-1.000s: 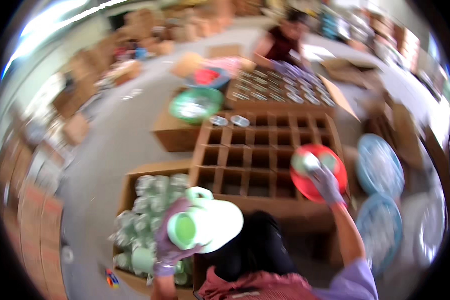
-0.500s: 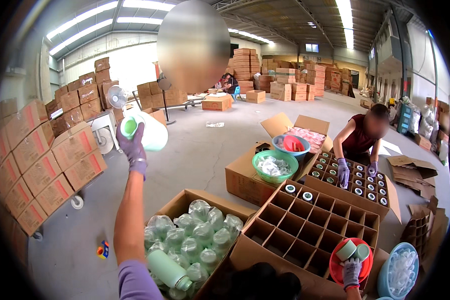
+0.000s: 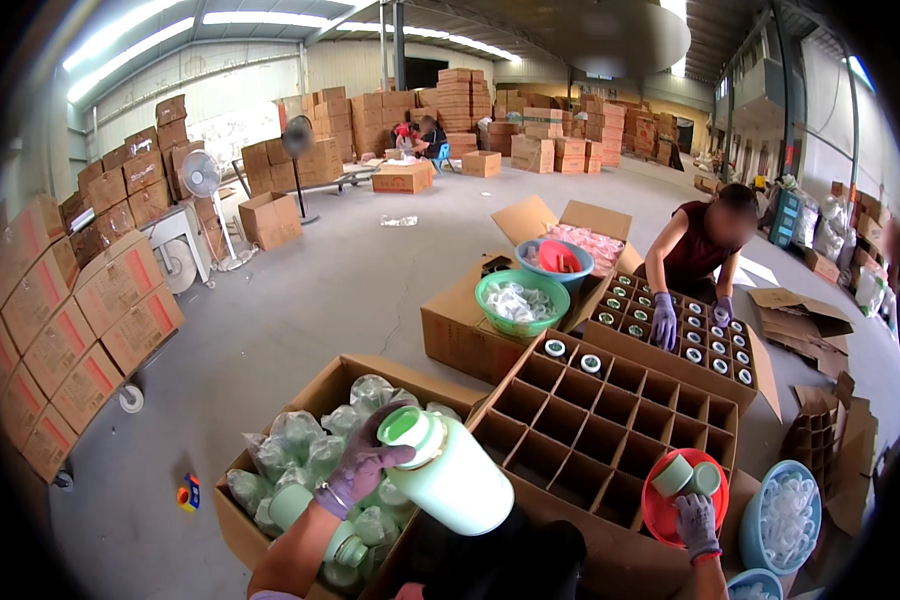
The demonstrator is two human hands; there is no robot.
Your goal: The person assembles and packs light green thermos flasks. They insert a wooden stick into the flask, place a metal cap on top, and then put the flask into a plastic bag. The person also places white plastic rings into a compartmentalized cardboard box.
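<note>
In a purple glove, my left hand (image 3: 366,461) grips a pale green bottle (image 3: 456,480) by its neck end. The bottle is tilted, its uncapped mouth facing up and left, above an open carton (image 3: 238,508). Inside that carton lie several plastic-wrapped bottles (image 3: 270,462) and an unwrapped green bottle (image 3: 344,545). My right hand (image 3: 697,520), in a grey glove, is at a red basin (image 3: 660,520). Its fingers curl against two pale green cups (image 3: 705,478), (image 3: 672,476) there; what they grip is hidden. The basin rests on a divided carton (image 3: 540,447), whose far-left cells hold two white-topped bottles (image 3: 591,364).
Across from me a person (image 3: 698,245) in purple gloves works over another divided carton (image 3: 760,388). A green basin (image 3: 520,304) of clear plastic pieces sits on a box to the left. Blue basins (image 3: 782,515) stand at right. Stacked cartons (image 3: 80,340) line the left.
My left hand has come down and right with the green bottle, from raised out front to above the carton. The view has shifted; my right hand stays at the red basin.
</note>
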